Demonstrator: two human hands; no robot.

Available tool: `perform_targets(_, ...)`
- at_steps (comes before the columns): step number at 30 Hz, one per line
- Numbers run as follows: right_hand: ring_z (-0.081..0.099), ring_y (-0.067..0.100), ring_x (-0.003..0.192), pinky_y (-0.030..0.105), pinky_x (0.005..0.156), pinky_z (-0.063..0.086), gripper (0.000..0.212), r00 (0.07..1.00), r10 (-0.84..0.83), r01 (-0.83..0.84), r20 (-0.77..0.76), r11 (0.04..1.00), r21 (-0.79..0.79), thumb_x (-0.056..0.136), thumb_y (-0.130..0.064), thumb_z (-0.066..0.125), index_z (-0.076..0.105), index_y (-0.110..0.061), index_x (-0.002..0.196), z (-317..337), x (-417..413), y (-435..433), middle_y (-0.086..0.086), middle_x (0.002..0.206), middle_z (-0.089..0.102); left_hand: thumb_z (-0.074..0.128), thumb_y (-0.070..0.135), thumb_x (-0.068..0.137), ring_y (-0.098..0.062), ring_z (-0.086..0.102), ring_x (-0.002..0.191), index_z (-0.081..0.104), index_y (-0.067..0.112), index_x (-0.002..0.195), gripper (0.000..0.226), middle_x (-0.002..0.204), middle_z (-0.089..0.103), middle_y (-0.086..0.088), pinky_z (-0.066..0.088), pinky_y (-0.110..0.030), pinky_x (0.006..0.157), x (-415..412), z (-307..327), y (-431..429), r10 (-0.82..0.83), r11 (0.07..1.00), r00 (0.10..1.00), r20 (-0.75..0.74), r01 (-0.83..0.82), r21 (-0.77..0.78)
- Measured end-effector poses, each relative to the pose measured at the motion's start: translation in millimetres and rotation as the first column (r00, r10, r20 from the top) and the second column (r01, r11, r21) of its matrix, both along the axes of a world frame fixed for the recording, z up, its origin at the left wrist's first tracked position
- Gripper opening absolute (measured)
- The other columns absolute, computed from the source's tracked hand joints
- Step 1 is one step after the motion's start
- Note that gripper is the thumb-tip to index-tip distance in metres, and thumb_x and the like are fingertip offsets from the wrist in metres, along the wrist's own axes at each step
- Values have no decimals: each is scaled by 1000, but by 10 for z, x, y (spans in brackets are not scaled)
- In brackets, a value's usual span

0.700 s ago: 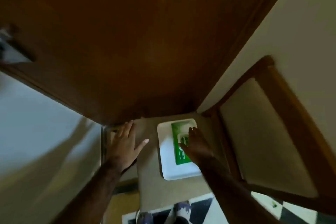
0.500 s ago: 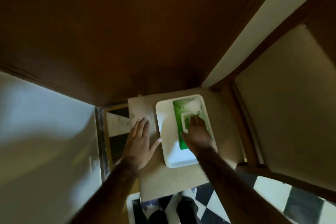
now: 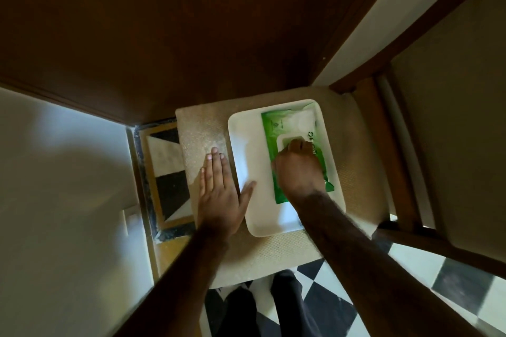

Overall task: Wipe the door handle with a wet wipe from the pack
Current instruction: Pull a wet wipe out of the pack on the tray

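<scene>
A green wet wipe pack with a white lid lies in a white tray on a beige chair seat. My right hand rests on the pack, its fingers curled down at the lid's near edge and hiding most of it. My left hand lies flat and open on the seat to the left, with the thumb touching the tray's rim. The dark brown door fills the top of the view. Its handle is out of sight.
The chair's wooden frame and padded back stand at the right against a pale wall. A white wall is on the left. Black-and-white checked floor and my dark trouser legs show below the seat.
The view has tipped down, so the door handle left the frame. My right hand's fingers have curled onto the pack's lid. My left hand slid right up to the tray's rim.
</scene>
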State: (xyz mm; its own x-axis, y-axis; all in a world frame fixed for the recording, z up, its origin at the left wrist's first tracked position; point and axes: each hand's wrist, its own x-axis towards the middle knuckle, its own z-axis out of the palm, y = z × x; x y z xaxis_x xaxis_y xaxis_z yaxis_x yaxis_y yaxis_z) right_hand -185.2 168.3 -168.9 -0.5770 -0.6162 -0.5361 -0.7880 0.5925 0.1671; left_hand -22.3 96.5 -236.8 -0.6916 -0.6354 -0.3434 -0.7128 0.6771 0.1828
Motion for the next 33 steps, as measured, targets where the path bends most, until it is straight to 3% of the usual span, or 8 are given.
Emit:
perform_targets(5,58,44,125,45,94,57,35,996,-6,9,86,999,-38,105,-7,44,68,8,126,66,-52,5,32,134,59,22,73,98,-30,0,163,10,0,165,100,176,3,-19,10,-50,131,-2,52,-10,-3,999,1000,-13,4,42)
perform_targets(8,67,31,112,38,94,53,37,947,-245,299,208,908,-293,109,-30,47,70,-4,120,187,-172,190,15,122,69,18,76,96,-28,2,163,12,4,165,100,176,6,-18,12,-49,131,-75,193,-55,54,991,994,-92,-41,130)
perform_targets(14,72,-9,69,8,59,55,21,477,-520,877,709,229,-423,104,-29,67,86,-30,93,245,-419,795,-17,78,79,66,35,96,-28,65,121,72,6,130,45,132,73,-10,57,-41,100,-521,481,-9,-132,984,849,-511,174,34)
perform_targets(19,77,-7,68,12,57,58,45,186,-463,956,867,-118,-268,102,-30,71,79,-61,70,179,-407,850,-24,72,79,63,35,98,-32,67,111,74,12,127,39,120,78,-7,56,-44,85,-1095,581,150,-359,932,877,-320,352,-82)
perform_targets(24,78,-4,78,24,70,62,34,245,-496,952,833,-39,-303,103,-37,68,80,-58,78,90,-442,925,-23,80,81,54,40,102,-29,58,121,64,24,136,39,129,69,-2,49,-42,89,-1313,510,165,-363,932,929,-72,360,-45)
perform_targets(28,71,-13,79,9,69,56,23,397,-477,910,784,99,-402,107,-29,64,82,-23,119,53,-404,904,-16,93,78,70,25,96,-23,70,105,75,17,115,22,112,80,-3,52,-29,91,-1391,498,140,50,950,980,-195,14,311)
perform_targets(30,70,-12,88,6,78,56,28,466,-403,884,787,193,-425,108,-22,64,77,-17,132,83,-390,870,-12,110,76,79,17,90,-16,71,88,78,12,106,17,100,80,-5,50,-21,84,-1335,566,94,397,828,885,-242,-232,511)
perform_targets(33,66,2,114,8,97,50,34,650,-268,743,711,420,-521,109,-16,63,70,-15,142,174,-385,810,-11,129,67,83,6,85,-10,73,80,77,6,104,20,90,79,-1,57,-24,76,-1065,752,-9,809,494,531,-252,-383,780)
